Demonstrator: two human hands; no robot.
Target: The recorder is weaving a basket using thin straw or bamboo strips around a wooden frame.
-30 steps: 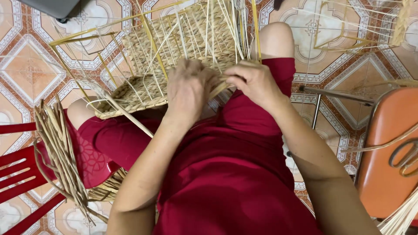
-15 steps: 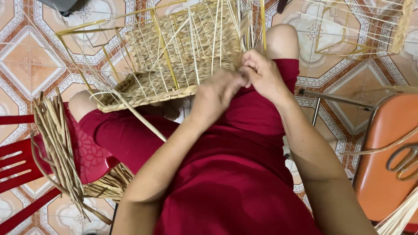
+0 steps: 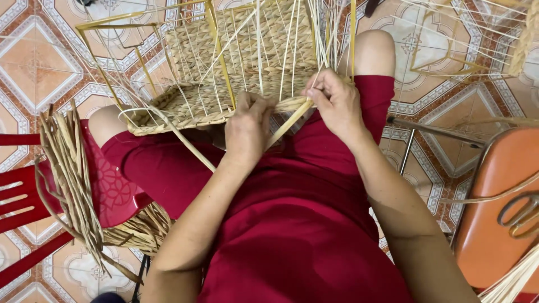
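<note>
A half-woven straw basket (image 3: 224, 84) on a yellow wire frame (image 3: 216, 42) rests on my knees. My left hand (image 3: 247, 126) grips the woven near rim of the basket, fingers curled over it. My right hand (image 3: 334, 101) pinches a flat pale straw strand (image 3: 289, 123) that slants down toward my lap, right at the basket's near corner. Another loose strand (image 3: 188, 146) hangs from the rim across my left thigh. I wear red clothing.
A bundle of dried straw strands (image 3: 73, 179) lies on a red plastic stool (image 3: 22, 196) at the left. An orange chair (image 3: 499, 213) with scissors (image 3: 519, 210) on it stands at the right. Another wire frame (image 3: 449, 50) sits on the patterned tile floor beyond.
Both hands have shifted along the basket rim, the left from the middle toward the right corner. The basket has tilted and its wire frame shows more. The right hand now pulls a strand.
</note>
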